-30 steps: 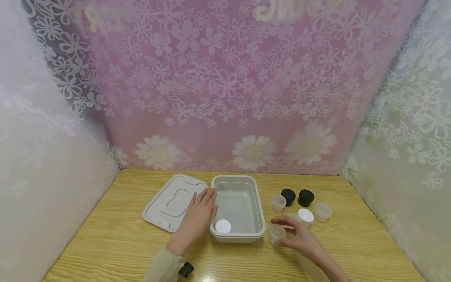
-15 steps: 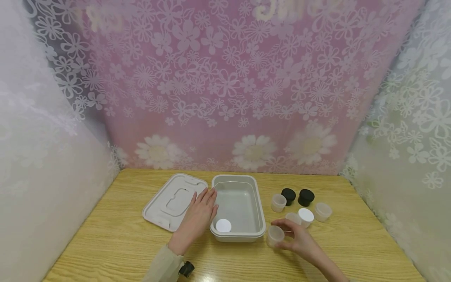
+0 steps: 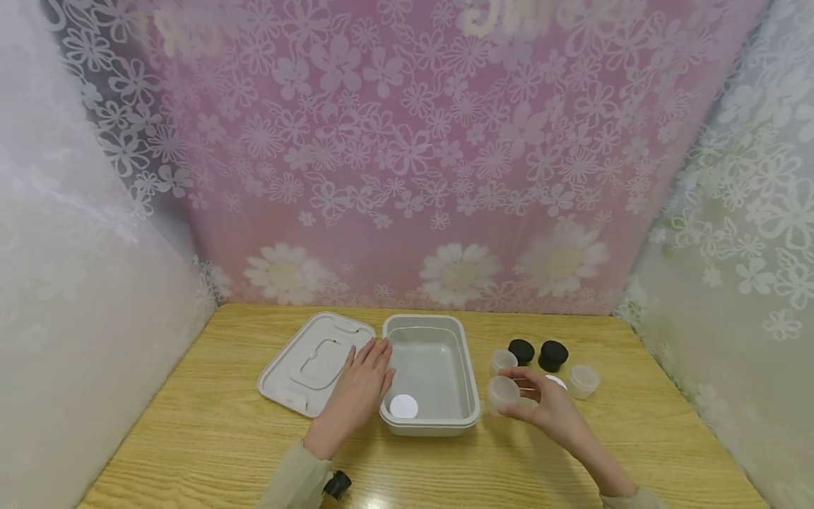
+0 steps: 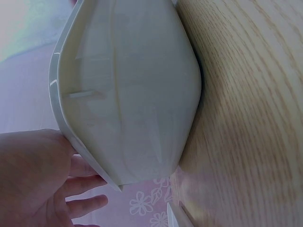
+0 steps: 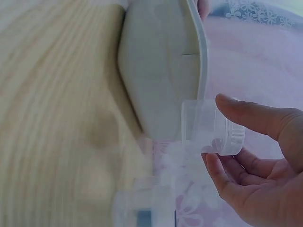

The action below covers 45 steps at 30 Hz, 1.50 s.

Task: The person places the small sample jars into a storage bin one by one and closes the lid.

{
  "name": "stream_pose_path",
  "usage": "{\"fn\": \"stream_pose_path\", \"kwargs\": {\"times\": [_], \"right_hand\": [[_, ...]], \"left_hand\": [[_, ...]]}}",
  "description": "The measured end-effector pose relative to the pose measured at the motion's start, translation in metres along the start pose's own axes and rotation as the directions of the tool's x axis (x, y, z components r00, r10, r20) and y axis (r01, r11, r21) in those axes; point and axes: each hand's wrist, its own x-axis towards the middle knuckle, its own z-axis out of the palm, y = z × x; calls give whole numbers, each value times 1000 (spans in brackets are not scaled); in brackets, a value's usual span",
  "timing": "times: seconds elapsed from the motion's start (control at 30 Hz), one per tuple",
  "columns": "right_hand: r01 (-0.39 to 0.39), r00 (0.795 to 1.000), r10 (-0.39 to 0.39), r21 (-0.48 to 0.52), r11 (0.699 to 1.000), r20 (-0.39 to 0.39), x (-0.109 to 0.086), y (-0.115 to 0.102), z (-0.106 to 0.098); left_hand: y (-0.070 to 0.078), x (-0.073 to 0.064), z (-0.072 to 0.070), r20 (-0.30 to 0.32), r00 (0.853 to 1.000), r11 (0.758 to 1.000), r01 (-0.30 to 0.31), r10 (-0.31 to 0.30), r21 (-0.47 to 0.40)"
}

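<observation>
My right hand (image 3: 550, 406) grips a small clear plastic jar (image 3: 504, 392) between thumb and fingers, just right of the white rectangular tub (image 3: 439, 425). In the right wrist view the jar (image 5: 206, 125) hangs above the table, its ribbed cap toward the palm. With fairly straight fingers, my left hand (image 3: 357, 385) rests on the tub's left rim; in the left wrist view those fingers (image 4: 85, 187) touch the rim from outside. A round white lid or white-topped jar (image 3: 403, 406) lies inside the tub, in its near left corner.
The tub's flat lid (image 3: 311, 364) lies to the left. On the right stand two black-lidded jars (image 3: 553, 355), clear jars (image 3: 583, 382), and a white-lidded jar (image 3: 556, 382) partly behind my right hand. A small black object (image 3: 337, 484) sits by my left sleeve.
My right hand has lifted the clear jar off the table and moved it slightly away from me. The left hand has stayed on the tub's rim.
</observation>
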Motion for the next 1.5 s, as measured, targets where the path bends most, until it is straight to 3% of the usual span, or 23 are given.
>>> {"fn": "stream_pose_path", "kwargs": {"times": [0.23,0.53,0.77,1.07,1.33,1.5], "right_hand": [[-6,1000,6,16,1000,1,13,-10,-1],[5,1000,-5,-58,998,3,34,-20,1],[48,999,-47,-39,998,17,44,-28,6],[55,997,-56,15,998,47,64,-30,27],[-1,995,-2,30,1000,97,79,-32,52],[26,990,-30,32,999,135,87,-32,66]], "left_hand": [[0,1,0,24,1000,1000,13,-13,1],[0,1,0,21,1000,1000,9,-9,6],[1,1,-2,29,999,1000,15,-15,8],[1,1,-3,33,999,1000,16,-16,-3],[2,0,-3,18,1000,1000,10,-10,8],[2,0,-3,14,1000,1000,15,-15,6]]}}
